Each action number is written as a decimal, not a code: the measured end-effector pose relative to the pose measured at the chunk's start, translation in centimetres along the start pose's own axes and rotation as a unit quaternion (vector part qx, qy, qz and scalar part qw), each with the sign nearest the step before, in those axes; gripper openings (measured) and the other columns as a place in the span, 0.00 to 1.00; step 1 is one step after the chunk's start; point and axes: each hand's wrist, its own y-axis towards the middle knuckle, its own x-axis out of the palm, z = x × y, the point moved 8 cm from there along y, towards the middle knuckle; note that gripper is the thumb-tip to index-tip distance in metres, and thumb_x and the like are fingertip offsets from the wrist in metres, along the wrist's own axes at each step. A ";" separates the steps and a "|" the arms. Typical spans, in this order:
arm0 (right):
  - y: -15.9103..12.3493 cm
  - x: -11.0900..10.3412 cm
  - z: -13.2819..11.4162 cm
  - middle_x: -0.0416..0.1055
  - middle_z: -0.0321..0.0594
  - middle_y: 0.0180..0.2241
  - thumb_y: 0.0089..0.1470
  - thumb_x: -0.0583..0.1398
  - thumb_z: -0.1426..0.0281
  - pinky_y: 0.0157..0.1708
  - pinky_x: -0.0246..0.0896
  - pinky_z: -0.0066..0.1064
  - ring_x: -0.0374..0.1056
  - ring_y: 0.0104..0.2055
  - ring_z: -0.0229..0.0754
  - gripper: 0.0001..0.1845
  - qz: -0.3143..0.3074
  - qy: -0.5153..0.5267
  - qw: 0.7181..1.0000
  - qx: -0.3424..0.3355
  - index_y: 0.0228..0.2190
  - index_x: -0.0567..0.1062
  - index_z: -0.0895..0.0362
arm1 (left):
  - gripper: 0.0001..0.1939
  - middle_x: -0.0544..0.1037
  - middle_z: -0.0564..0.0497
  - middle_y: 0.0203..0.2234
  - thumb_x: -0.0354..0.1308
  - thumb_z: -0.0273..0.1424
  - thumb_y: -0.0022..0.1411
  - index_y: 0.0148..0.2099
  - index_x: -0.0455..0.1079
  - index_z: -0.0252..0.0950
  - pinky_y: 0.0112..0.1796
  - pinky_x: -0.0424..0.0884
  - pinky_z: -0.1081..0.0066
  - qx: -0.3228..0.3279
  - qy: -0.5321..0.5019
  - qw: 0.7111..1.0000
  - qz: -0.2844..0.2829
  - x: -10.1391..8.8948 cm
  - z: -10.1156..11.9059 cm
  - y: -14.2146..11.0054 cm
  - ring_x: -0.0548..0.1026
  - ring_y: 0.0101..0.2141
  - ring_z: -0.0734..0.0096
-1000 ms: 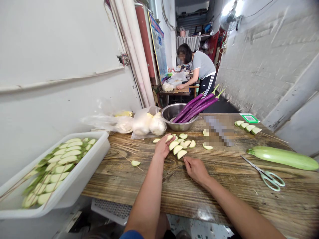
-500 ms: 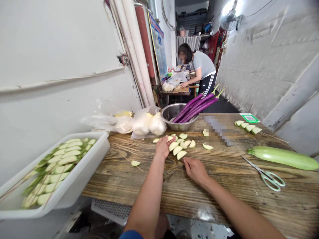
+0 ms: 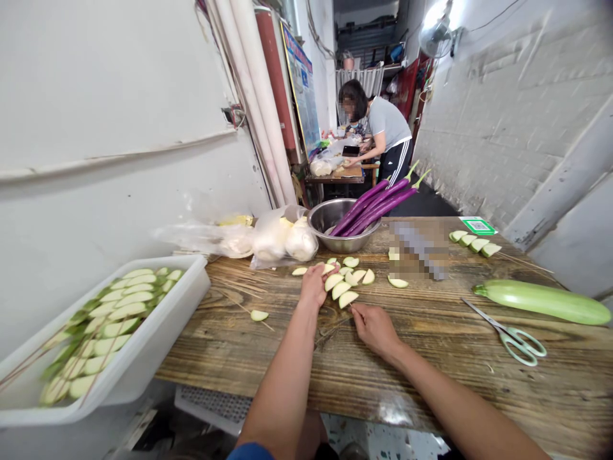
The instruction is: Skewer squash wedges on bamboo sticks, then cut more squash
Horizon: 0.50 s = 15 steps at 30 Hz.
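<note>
Pale-green half-moon zucchini slices [image 3: 340,290] line skewer [image 3: 351,305] between my hands. Right hand [image 3: 376,329] pinches near end, likely steadying it; left hand [image 3: 313,286] grips farthest slice, apparently bracing. Loose slices [image 3: 368,276] right of left hand.

Left hand [image 3: 313,285]: on the near side of the bowl [image 3: 357,245], slightly to its left, the fingers reaching toward the bowl and curved in a loose grip. The left forearm [image 3: 286,364] runs back from the wrist, away from the bowl, bare down to a blue sleeve [image 3: 249,452]. Right hand [image 3: 376,327]: also on the near side of the bowl but farther from it, back of the hand uppermost, thumb and index finger pinched together (the remaining fingers are folded under and partly hidden). The right forearm [image 3: 440,377], bare, slants away from the bowl toward the right.
</note>
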 end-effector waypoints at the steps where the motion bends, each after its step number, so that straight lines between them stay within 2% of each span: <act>1: 0.0 0.0 0.0 0.71 0.38 0.22 0.56 0.47 0.71 0.25 0.44 0.25 0.64 0.24 0.36 0.15 0.000 0.002 1.000 -0.001 0.25 0.71 0.56 | 0.04 0.76 0.46 0.25 0.52 0.22 0.55 0.30 0.59 0.33 0.37 0.70 0.62 0.000 -0.002 1.000 -0.001 0.1 0.0 0.0 0.76 0.28 0.66; 9: 0.0 -0.1 -0.2 0.70 0.38 0.20 0.55 0.47 0.72 0.24 0.44 0.25 0.62 0.23 0.35 0.15 -0.005 0.019 1.000 0.005 0.23 0.70 0.57 | 0.06 0.76 0.47 0.27 0.56 0.23 0.53 0.29 0.59 0.34 0.39 0.70 0.61 -0.007 -0.018 1.000 0.007 0.3 -0.5 -0.2 0.76 0.32 0.65; 15: -0.1 -0.1 -0.1 0.70 0.37 0.21 0.55 0.47 0.72 0.25 0.45 0.24 0.63 0.24 0.35 0.15 -0.004 0.040 0.999 0.002 0.23 0.70 0.56 | 0.07 0.76 0.47 0.25 0.57 0.22 0.51 0.28 0.60 0.33 0.37 0.71 0.63 -0.014 -0.020 1.000 0.000 0.6 -0.7 -0.4 0.76 0.30 0.66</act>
